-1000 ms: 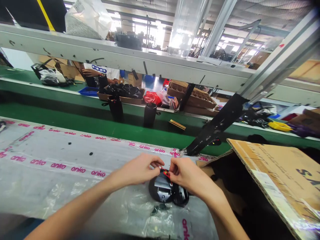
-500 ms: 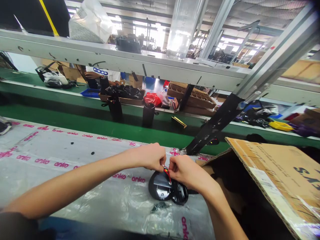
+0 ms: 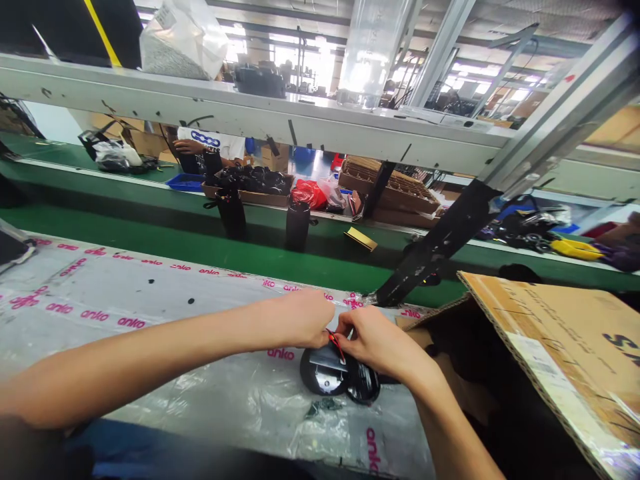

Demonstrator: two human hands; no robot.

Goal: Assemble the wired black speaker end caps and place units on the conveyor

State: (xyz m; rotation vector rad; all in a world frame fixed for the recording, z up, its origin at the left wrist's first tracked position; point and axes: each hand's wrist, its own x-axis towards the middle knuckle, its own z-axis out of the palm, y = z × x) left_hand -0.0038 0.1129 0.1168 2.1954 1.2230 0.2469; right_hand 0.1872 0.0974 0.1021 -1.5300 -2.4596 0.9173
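Observation:
A round black device part [image 3: 325, 377] rests on the plastic-covered table [image 3: 225, 400], with a second black piece [image 3: 364, 383] touching its right side. Thin red wires [image 3: 336, 341] rise from between them. My right hand [image 3: 367, 337] pinches these wires with thumb and forefinger. Just left of it, my left hand [image 3: 310, 317] is closed at the upper end of the wires; its fingertips are partly hidden, and a small part between them is too small to make out.
At the right stands an open cardboard box [image 3: 560, 333]. Behind the table runs a green conveyor belt [image 3: 175, 233] with black cylinders [image 3: 298, 225] and a yellow piece [image 3: 360, 239]. A slanted black-wrapped post [image 3: 440, 243] rises near the box. Across the belt, a person's hand [image 3: 189, 147] shows.
My left hand has turned slightly, its fingers now lower over the wire ends. My right hand keeps its pinch on the wires. The whole view has shifted a little.

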